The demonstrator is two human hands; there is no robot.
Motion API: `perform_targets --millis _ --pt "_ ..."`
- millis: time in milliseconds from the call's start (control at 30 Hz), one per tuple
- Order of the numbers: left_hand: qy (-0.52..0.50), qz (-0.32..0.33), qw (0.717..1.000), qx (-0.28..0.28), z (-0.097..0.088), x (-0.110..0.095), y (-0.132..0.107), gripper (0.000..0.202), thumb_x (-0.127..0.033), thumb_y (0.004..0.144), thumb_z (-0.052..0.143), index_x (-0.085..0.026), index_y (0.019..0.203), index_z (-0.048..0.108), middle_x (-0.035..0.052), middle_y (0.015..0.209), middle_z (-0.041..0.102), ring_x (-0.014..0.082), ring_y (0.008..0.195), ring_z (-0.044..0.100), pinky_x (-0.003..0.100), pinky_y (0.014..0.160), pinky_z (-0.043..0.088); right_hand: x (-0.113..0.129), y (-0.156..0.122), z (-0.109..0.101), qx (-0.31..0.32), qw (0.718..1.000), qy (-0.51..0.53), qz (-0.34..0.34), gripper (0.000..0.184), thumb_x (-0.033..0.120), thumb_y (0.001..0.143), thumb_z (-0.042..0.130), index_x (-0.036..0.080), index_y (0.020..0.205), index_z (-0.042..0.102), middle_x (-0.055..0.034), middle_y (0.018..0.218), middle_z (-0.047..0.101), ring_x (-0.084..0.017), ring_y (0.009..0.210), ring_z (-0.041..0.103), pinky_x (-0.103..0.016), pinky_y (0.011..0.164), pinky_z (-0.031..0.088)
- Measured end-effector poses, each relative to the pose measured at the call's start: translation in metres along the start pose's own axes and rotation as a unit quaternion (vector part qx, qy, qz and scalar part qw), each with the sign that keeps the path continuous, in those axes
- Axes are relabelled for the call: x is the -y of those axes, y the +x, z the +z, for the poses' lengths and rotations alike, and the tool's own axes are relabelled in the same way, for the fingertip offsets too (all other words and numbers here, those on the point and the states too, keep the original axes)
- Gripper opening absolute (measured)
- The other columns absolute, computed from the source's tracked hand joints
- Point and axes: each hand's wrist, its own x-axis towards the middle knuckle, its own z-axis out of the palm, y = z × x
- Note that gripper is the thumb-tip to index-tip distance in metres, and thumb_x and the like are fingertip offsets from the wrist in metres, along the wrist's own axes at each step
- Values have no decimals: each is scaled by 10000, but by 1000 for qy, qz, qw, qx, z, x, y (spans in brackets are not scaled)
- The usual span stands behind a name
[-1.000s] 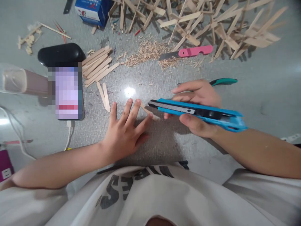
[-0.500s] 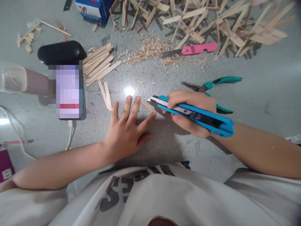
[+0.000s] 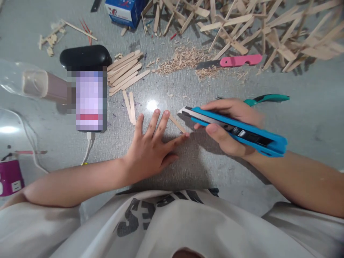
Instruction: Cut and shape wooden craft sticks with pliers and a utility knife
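My left hand (image 3: 152, 148) lies flat on the grey floor with its fingers spread, the index fingertip pressing on a wooden craft stick (image 3: 177, 124). My right hand (image 3: 228, 125) is wrapped round a blue utility knife (image 3: 236, 130), whose blade end points left and hovers just above the stick's far end. Two loose sticks (image 3: 129, 106) lie just left of my left fingers. Behind my right hand the green-handled pliers (image 3: 266, 98) rest on the floor, partly hidden.
A phone (image 3: 90, 100) on a charging cable leans on a black case (image 3: 86, 56). Beside it lies a stack of sticks (image 3: 125, 71). Wood shavings (image 3: 188, 59), a pink knife (image 3: 231, 61), a blue box (image 3: 125, 10) and a big pile of glued stick pieces (image 3: 255, 28) fill the far side.
My right hand opened its fingers a little and raised the knife's tail; the blade tip stays by the stick. The view shifted slightly; my left hand has kept its place.
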Motion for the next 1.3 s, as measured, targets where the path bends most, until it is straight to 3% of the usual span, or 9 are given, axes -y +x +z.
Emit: perform_targets --millis 100,200,400,500,633,833,1033,1200,1300 --pt "-2 2 1000 5 -2 0 0 1076 -678 1125 662 -397 1907 -22 325 1922 255 568 1771 336 836 1333 318 3 2 -1 -27 998 -53 -19 354 429 1006 861 317 1340 834 -57 1067 888 -264 857 862 -415 757 701" --pt "-11 -2 1000 7 -1 1 -1 1041 -665 1122 677 -417 1909 43 290 1943 224 565 1779 319 835 1351 283 7 5 -3 -29 995 -100 -3 284 409 1020 849 338 1294 861 -39 1082 891 -252 854 859 -402 738 705" --pt "-20 0 1000 -4 1 3 -3 1106 -668 1101 716 -430 1903 -7 298 1938 234 570 1774 330 836 1354 268 11 9 0 9 981 -127 -145 230 338 1015 830 330 1242 863 -26 1116 898 -238 943 875 -358 829 751" --pt "-16 1 1000 -4 -1 3 -2 1151 -680 1096 716 -417 1897 -69 321 1910 293 571 1758 365 846 1331 306 12 8 2 25 976 -144 -162 217 324 1032 801 336 1245 841 -8 1099 895 -220 941 873 -336 836 758" --pt "-9 2 1000 -5 -4 2 0 1135 -664 1101 714 -405 1904 -46 330 1894 326 572 1745 392 846 1316 341 16 9 2 63 971 -119 -195 339 220 1000 798 278 1334 783 -39 1130 884 -211 975 876 -316 892 761" --pt "-11 -2 1000 -4 -3 2 -2 1091 -629 1098 739 -406 1913 49 292 1928 276 573 1751 378 850 1341 308 23 8 1 79 967 -139 -196 450 170 996 781 290 1425 716 -72 1149 875 -255 1009 875 -387 897 776" --pt "-7 1 1000 -2 -4 2 -1 1096 -622 1102 735 -373 1917 46 319 1916 284 558 1760 372 847 1342 305 28 6 2 88 949 -202 -225 393 182 971 820 187 1346 703 -170 1112 861 -275 951 874 -355 816 760" --pt "-5 9 1000 0 -4 3 -1 1058 -625 1119 704 -365 1918 61 328 1904 307 548 1766 367 853 1327 325 27 4 2 82 947 -210 -229 470 209 980 830 224 1426 680 -127 1141 871 -271 973 880 -366 816 778" --pt "-8 8 1000 -2 -4 3 -1 1065 -629 1109 720 -369 1917 76 327 1903 311 547 1757 386 854 1329 322 28 2 1 92 952 -213 -201 439 218 1006 806 318 1421 703 -75 1193 874 -277 1011 882 -409 832 787"
